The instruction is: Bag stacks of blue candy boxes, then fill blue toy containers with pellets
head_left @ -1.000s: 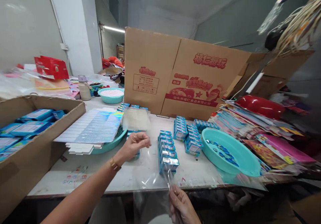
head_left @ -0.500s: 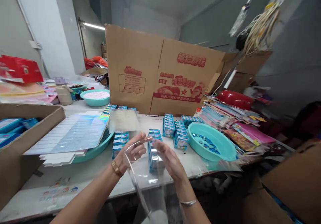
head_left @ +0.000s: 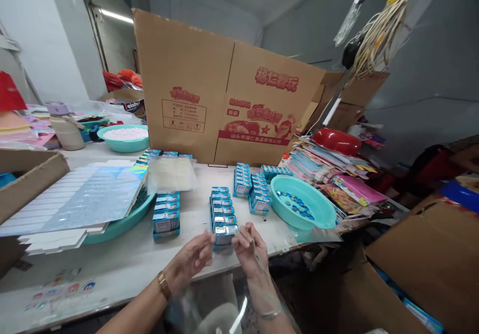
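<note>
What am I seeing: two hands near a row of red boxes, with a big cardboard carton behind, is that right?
Almost: the head view shows the boxes are blue, not red. The left hand and right hand are near them, the carton behind.

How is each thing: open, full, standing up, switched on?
Left hand: fingers bent, grip unclear
Right hand: fingers bent, grip unclear
Clear plastic: hanging below the hands
Middle blue boxes: lined up
Right basin: partly filled
Far basin: filled with pale bits
Bottle: upright, lid on
Tube light: on
</note>
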The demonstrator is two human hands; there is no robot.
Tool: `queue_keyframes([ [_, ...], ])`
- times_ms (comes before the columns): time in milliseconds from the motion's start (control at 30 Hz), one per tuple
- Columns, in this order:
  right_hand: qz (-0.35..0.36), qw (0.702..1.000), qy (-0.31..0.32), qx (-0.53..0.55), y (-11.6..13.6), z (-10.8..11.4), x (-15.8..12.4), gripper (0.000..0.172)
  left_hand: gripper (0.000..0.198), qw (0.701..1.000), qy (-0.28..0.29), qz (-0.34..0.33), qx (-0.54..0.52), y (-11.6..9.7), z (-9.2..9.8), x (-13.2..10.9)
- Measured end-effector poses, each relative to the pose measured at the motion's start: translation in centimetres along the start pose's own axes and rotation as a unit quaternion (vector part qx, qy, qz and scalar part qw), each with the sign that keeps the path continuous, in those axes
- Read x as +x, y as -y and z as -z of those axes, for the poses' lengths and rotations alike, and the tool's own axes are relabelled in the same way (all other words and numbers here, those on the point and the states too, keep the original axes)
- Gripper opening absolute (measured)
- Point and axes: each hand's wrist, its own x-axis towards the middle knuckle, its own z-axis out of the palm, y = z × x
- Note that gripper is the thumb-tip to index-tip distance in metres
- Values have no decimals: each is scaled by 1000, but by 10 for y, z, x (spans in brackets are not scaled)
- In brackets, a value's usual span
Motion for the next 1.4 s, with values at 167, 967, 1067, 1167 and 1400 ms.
queue_keyframes([
  [167, -111, 989, -83, -46, -27, 57, -27, 26, 30, 992, -79, -45, -91, 17, 15, -2],
  [967, 11, 982, -113, -150, 1, 53, 9, 20, 28, 955, -118, -118, 245, 3, 23, 23],
  [1067, -1, 979, -124, -163, -13, 57, 14, 29, 29, 940, -226, -194, 168, 22, 36, 38],
  [1167, 0, 972, -138, -191, -21, 60, 14, 33, 31, 944, -227, -183, 151, 33, 40, 45],
  [1400, 2, 928, -112, -356, -8, 64, 1, 33, 20, 957, -125, -182, 189, 10, 19, 48],
])
